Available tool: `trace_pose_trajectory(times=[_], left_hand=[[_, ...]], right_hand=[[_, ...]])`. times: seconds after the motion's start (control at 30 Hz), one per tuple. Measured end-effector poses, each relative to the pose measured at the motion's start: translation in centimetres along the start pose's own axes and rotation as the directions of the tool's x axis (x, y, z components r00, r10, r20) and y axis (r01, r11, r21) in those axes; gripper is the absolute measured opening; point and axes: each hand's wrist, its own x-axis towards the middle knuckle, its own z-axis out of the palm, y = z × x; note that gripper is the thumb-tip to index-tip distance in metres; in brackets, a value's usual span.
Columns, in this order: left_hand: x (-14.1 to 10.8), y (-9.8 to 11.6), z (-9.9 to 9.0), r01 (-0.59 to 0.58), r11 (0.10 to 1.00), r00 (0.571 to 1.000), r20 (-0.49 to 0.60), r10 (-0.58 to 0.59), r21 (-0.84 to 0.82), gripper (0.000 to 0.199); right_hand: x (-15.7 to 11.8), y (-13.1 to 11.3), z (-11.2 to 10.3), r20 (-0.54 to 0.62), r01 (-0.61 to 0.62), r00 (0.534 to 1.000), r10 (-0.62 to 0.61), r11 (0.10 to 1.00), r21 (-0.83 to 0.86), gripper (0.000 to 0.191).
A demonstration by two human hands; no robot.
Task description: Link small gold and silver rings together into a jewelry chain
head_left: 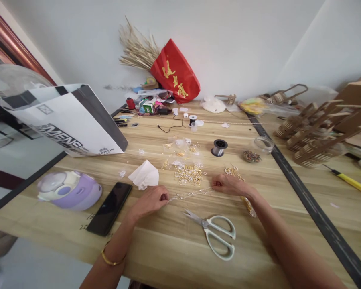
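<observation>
On the wooden table (156,257), my left hand (152,200) and right hand (227,184) are pinching the chain (191,194) closed-fingered at its ends, seemingly keeping it straight, just beyond the scissors (212,228), which are lying within reach.

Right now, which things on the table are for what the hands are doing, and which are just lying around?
Probably for the work:
- thin chain, held between the left hand and right hand
- small gold and silver pieces
- scissors
- maybe the wire spool

Probably just lying about:
- phone
- purple container
- red bag
- yellow cutter
</observation>
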Motion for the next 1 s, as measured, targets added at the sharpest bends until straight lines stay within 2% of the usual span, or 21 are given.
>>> trace_pose_trajectory(times=[0.3, 0.47, 0.63, 0.77, 0.87, 1.0], left_hand=[[0.1, -1.2, -0.4, 0.042, 0.999, 0.999, -0.034, -0.041, 0.030, 0.013], [0.1, -1.8, -0.6, 0.029, 0.999, 0.997, -0.066, -0.032, -0.043, 0.013], [-0.1, -1.7, -1.0, 0.084, 0.985, 0.992, -0.079, -0.097, -0.154, 0.015], [-0.1, -1.4, -1.2, 0.099, 0.979, 0.991, -0.073, -0.113, -0.180, 0.015], [0.0, -1.5, -1.1, 0.080, 0.977, 0.992, -0.081, -0.098, -0.196, 0.015], [0.1, -2.0, -0.9, 0.039, 0.976, 0.995, -0.083, -0.058, -0.216, 0.016]], right_hand=[[0.2, 0.2, 0.4, -0.035, 0.039, 0.999, -0.038, 0.999, 0.034, 0.012], [0.4, 0.4, 0.3, -0.098, 0.053, 0.995, -0.032, 0.974, 0.219, 0.010], [0.9, 1.3, 0.7, -0.133, 0.101, 0.990, -0.046, 0.893, 0.439, 0.015], [1.2, 1.8, 1.2, -0.146, 0.136, 0.988, -0.050, 0.729, 0.671, 0.020], [1.1, 1.6, 0.9, -0.149, 0.140, 0.988, -0.043, 0.665, 0.733, 0.023], [0.8, 0.9, 0.1, -0.121, 0.116, 0.992, -0.036, 0.637, 0.762, 0.025]])
